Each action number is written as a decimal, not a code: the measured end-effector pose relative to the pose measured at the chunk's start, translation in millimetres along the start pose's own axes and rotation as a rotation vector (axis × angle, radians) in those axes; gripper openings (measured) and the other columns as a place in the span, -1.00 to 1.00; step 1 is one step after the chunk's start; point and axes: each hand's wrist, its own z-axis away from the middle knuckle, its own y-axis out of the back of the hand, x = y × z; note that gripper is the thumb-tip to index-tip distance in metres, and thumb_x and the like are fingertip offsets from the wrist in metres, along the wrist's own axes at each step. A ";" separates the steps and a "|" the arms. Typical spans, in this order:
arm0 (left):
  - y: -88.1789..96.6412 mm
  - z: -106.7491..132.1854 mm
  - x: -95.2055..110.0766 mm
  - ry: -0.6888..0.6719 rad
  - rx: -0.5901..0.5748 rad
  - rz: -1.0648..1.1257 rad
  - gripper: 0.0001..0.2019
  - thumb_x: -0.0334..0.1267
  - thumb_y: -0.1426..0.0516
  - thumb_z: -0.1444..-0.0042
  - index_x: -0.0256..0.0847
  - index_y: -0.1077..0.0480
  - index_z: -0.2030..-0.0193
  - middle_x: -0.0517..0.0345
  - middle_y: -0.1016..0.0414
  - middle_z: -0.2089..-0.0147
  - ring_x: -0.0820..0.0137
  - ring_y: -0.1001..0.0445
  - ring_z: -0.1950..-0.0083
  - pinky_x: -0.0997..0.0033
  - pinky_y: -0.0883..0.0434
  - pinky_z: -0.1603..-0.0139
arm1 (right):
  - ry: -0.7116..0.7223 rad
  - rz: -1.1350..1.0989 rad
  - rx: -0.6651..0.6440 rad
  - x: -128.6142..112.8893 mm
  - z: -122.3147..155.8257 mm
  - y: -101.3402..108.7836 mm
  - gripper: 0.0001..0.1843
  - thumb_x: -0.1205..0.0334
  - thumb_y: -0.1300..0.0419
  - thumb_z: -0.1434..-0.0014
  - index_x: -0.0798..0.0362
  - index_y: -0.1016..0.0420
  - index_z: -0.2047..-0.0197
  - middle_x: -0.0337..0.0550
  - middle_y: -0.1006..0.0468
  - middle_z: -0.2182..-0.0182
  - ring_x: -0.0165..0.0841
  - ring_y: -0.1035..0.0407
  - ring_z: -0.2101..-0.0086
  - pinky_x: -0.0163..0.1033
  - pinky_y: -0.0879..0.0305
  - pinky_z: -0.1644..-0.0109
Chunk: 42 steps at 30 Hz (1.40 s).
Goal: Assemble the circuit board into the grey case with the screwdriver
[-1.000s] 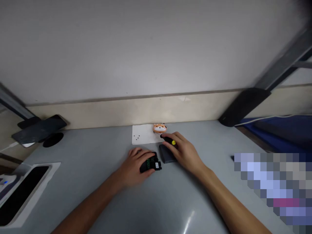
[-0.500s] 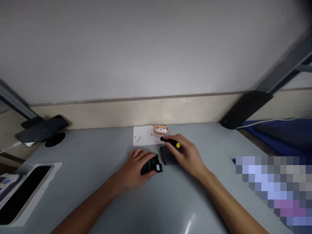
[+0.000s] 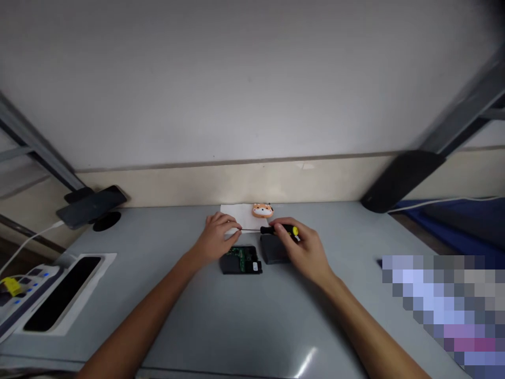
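My right hand [image 3: 303,247] is closed on a small screwdriver [image 3: 282,230] with a black handle and a yellow end cap; its thin shaft points left. My left hand [image 3: 218,235] rests over a white sheet of paper [image 3: 241,211] and its fingertips pinch together at the screwdriver's tip; whatever is between them is too small to see. Just in front of both hands lies an opened black device with a green circuit board [image 3: 241,260]. A dark grey cover [image 3: 273,252] lies beside it, partly under my right hand.
An orange animal-shaped figure [image 3: 262,210] sits on the paper by the wall. A phone on a round stand [image 3: 91,206] is at the back left, and a white tray with a dark slab [image 3: 63,288] at the left. A dark lamp-like foot [image 3: 400,179] is at the back right.
My left hand has let go of the circuit-board device and moved up onto the paper, to the screwdriver's tip. The right hand has lifted the screwdriver and turned it level. The camera has shifted slightly.
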 end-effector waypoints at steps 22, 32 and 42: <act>-18.3 -42.7 -10.3 -0.096 -0.210 -0.088 -0.85 -0.28 -0.15 -0.31 -0.08 -0.57 0.12 0.12 -0.59 0.06 0.22 -0.41 -0.08 0.15 -0.24 -0.16 | -0.146 -0.083 0.152 19.9 -5.9 -1.0 -0.54 -0.19 -0.15 -0.29 0.04 -0.63 0.15 -0.16 -0.61 0.41 -0.35 -0.35 0.50 -0.31 -0.30 0.49; -28.0 -45.7 -6.2 -0.083 -0.265 -0.125 -0.82 -0.28 -0.16 -0.31 -0.08 -0.57 0.04 0.08 -0.57 0.00 0.17 -0.39 -0.12 0.07 -0.23 -0.19 | -0.114 0.000 0.241 25.2 -10.5 3.2 -0.58 -0.13 -0.17 -0.29 0.06 -0.64 0.24 -0.14 -0.65 0.39 -0.33 -0.42 0.43 -0.27 -0.34 0.32; 2.0 1.9 -2.3 -0.031 -0.143 0.067 -0.89 -0.18 -0.20 -0.32 -0.04 -0.56 0.08 0.16 -0.61 0.02 0.26 -0.50 -0.06 0.15 -0.27 -0.13 | -0.259 -0.219 0.179 4.4 -7.2 1.3 -0.53 -0.20 -0.17 -0.26 0.06 -0.63 0.25 -0.14 -0.56 0.41 -0.35 -0.36 0.46 -0.32 -0.31 0.51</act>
